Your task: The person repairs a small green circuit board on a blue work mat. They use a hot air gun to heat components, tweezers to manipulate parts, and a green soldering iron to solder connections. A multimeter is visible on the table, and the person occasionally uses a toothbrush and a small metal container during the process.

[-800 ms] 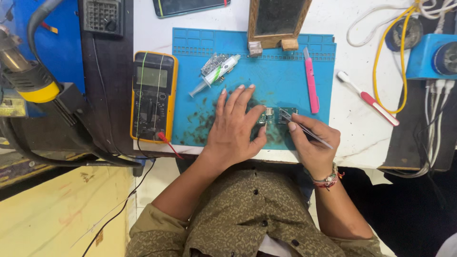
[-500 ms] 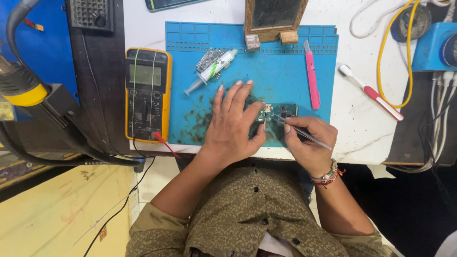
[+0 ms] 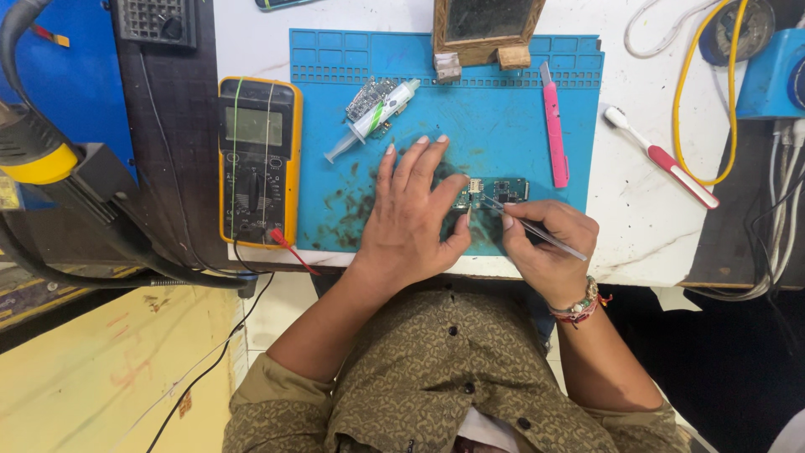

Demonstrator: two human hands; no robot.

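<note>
A small green circuit board [image 3: 503, 190] lies on the blue work mat [image 3: 503, 109]. My left hand [image 3: 412, 210] rests flat on the mat with fingers spread, its thumb pressing the board's left end. My right hand [image 3: 545, 243] grips thin metal tweezers [image 3: 537, 231], their tips touching the board near its middle. Part of the board is hidden under my thumb.
A yellow multimeter [image 3: 257, 159] lies left of the mat. A syringe [image 3: 373, 120] rests on another small board at the mat's upper left. A pink cutter [image 3: 554, 126], a toothbrush [image 3: 662, 158], a wooden stand [image 3: 485, 29], yellow cable [image 3: 683, 101] and a blue box [image 3: 776, 75] lie around.
The view has shifted slightly. My hands stay on the board; the tweezers' tips have moved a little along it.
</note>
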